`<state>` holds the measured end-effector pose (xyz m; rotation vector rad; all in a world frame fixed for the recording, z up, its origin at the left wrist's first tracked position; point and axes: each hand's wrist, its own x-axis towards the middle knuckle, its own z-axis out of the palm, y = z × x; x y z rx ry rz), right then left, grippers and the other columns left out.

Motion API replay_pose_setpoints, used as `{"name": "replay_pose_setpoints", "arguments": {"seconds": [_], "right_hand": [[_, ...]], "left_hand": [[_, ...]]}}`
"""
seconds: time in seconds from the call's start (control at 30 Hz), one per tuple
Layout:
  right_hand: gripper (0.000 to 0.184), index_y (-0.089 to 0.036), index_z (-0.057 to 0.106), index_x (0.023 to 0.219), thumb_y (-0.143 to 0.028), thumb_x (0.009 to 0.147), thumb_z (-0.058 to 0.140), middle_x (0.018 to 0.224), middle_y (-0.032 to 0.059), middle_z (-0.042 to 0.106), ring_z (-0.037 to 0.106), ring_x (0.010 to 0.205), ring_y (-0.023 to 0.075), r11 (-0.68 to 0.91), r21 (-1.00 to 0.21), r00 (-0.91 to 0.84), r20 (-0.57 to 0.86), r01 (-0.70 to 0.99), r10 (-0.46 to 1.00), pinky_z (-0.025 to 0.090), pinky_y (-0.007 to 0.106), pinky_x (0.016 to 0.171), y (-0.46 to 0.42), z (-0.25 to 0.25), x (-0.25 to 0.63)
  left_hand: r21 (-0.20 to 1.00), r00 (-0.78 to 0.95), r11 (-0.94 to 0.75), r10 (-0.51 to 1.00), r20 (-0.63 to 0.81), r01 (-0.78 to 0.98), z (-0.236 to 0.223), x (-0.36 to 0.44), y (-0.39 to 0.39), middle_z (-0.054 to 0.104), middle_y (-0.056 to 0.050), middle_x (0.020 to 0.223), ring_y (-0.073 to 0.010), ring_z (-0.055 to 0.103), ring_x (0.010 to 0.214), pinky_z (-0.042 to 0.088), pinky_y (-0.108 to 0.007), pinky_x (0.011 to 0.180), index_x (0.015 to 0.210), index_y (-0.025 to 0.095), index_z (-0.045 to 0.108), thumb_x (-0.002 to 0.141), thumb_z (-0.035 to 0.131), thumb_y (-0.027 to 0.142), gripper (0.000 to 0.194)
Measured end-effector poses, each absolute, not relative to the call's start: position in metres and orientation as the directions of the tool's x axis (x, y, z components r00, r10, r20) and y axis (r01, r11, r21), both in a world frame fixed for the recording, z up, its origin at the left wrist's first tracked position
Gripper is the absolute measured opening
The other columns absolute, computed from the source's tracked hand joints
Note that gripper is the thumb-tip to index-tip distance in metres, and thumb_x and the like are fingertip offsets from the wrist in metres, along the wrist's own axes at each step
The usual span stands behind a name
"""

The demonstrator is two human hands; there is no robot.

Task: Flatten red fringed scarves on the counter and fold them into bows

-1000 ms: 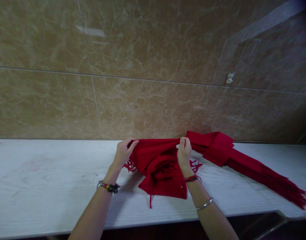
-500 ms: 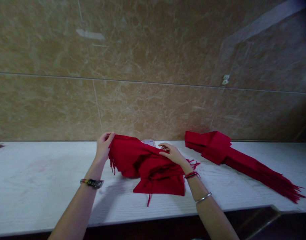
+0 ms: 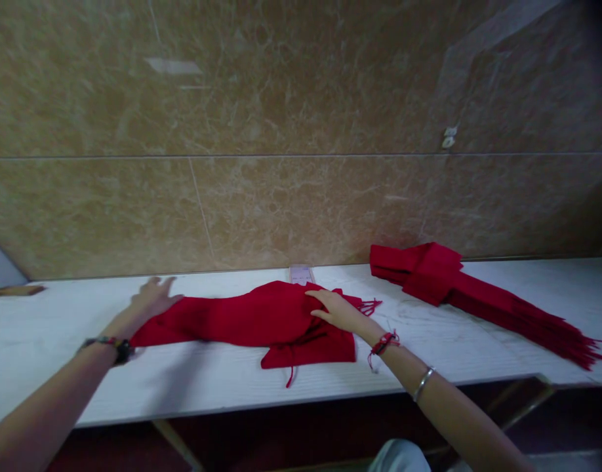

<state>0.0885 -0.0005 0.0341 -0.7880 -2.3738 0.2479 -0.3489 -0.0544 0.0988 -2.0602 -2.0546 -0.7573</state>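
A red fringed scarf [image 3: 252, 313] lies stretched lengthwise along the white tabletop, with a bunched, folded part at its right end and a few strands of fringe poking out there. Over its left end is my left hand [image 3: 156, 300], fingers spread and slightly blurred, with the thumb by the cloth's upper edge. My right hand [image 3: 338, 311] rests on the bunched part, fingers stretched and apart. Partly covered by the scarf, a small pale card or packet [image 3: 301, 275] shows near the wall.
A second red scarf [image 3: 431, 272], folded and wrapped with its fringe fanned out, lies on the right of the white tabletop [image 3: 222, 387]. Behind stands a brown marble-tiled wall [image 3: 281, 210]. A flat brown object [image 3: 16, 292] sits at the far left.
My left hand has drawn the scarf's end out to the left, lowered it onto the tabletop and spread its fingers. My right hand has loosened from the upper edge and flattened on the cloth.
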Motion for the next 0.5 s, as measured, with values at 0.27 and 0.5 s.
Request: {"name": "replay_pose_setpoints", "arguments": {"seconds": [0.27, 0.5], "right_hand": [[0.067, -0.019, 0.040, 0.127, -0.030, 0.067, 0.066, 0.123, 0.0131, 0.049, 0.045, 0.113, 0.0254, 0.781, -0.357, -0.610, 0.488, 0.513, 0.624, 0.036, 0.044, 0.094, 0.008, 0.034, 0.120], [0.038, -0.016, 0.051, 0.114, -0.015, 0.077, 0.048, 0.079, 0.0040, 0.063, 0.058, 0.071, 0.0159, 0.601, -0.491, -0.510, 0.321, 0.631, 0.798, 0.047, 0.033, 0.071, 0.011, 0.016, 0.160]], "left_hand": [[0.117, 0.512, -0.525, 0.850, 0.126, 0.843, 0.056, -0.178, -0.053, 0.048, -0.011, 0.126, -0.0227, 0.047, 0.112, 0.039, -0.035, 0.091, 0.131, 0.022, 0.035, 0.069, 0.057, 0.025, 0.066], [0.221, 0.244, -0.334, 0.903, 0.354, 0.916, 0.090, -0.231, -0.026, 0.064, -0.007, 0.105, -0.0206, 0.056, 0.098, 0.040, -0.036, 0.091, 0.103, 0.017, 0.060, 0.075, 0.038, 0.013, 0.036]]}}
